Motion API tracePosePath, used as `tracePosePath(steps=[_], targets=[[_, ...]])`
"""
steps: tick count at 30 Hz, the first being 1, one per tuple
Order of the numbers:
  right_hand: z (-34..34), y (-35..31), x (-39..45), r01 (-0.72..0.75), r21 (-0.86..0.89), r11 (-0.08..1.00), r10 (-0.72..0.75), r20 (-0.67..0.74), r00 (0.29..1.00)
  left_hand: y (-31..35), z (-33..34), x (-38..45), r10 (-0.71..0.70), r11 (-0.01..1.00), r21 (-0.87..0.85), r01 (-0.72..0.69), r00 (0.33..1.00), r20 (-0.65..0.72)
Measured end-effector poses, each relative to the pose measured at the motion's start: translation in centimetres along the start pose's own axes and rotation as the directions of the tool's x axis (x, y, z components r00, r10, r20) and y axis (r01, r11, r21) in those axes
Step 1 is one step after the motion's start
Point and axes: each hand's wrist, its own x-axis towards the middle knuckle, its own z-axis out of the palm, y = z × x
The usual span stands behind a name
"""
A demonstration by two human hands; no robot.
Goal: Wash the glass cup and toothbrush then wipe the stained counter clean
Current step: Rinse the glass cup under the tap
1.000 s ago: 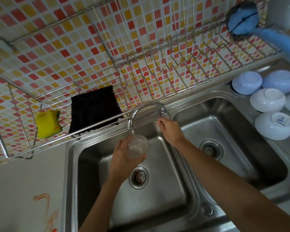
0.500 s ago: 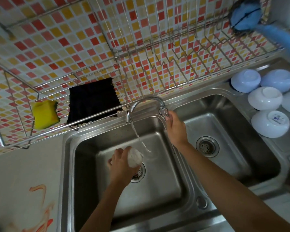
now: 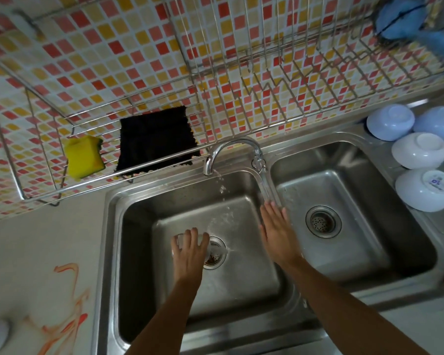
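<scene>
**Glass cup held low in the left basin, tap dribbling**

The glass cup sits low inside the left basin of the double sink, just left of that basin's drain. The left hand covers it from above, with the fingers wrapped over the glass; its grip is clamped on the cup. Most of the cup is hidden under the hand, so its tilt cannot be told.

The right hand is to the right of the drain, at the divider between the two basins. It is flat, with fingers extended and held side by side; its grip is apart and holds nothing.

The tap arches over the far rim of the left basin, behind the drain. A thin, broken stream of water falls from its spout and splashes on the basin floor just behind the drain.

The right basin lies to the right of the drain and has its own strainer. Further right, several upturned bowls stand on the steel ledge.

To the left of the drain, past the sink rim, the tabletop carries an orange-red stain.

Behind and to the left of the drain, a wire rack on the tiled wall holds a yellow sponge and a black cloth, side by side and apart.
</scene>
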Motion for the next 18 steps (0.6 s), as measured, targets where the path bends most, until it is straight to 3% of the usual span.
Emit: tracePosePath(steps=[7, 9, 11, 14, 16, 18], targets=[[-0.2, -1.4, -1.7, 0.106, -0.065, 0.992, -0.094, 0.17, 0.981, -1.0, 1.9, -1.7, 0.314, 0.924, 0.228, -0.307, 0.949, 0.007], [0.0, -1.8, -2.3, 0.121, -0.074, 0.99, -0.105, 0.187, 0.977, -1.3, 2.3, -2.5, 0.328, 0.92, 0.208, -0.333, 0.943, 0.058], [0.3, -2.9, -2.6, 0.121, -0.086, 0.989, -0.105, 0.17, 0.98, -1.4, 1.6, -3.7, 0.273, 0.947, 0.152, -0.285, 0.957, 0.092], [0.4, -4.6, -3.4, 0.121, -0.105, 0.987, -0.103, 0.162, 0.981, -1.7, 0.2, -6.0, 0.162, 0.982, 0.094, -0.165, 0.986, 0.037], [0.9, -5.7, -4.0, 0.139, -0.048, 0.989, -0.127, 0.194, 0.973, -2.7, 0.1, -7.0, 0.01, 0.998, -0.067, -0.012, 0.999, -0.03], [1.2, -7.0, -4.5, 0.078, -0.006, 0.997, -0.076, 0.207, 0.975, -4.2, 0.3, -8.4, -0.139, 0.951, -0.28, 0.133, 0.99, -0.001]])
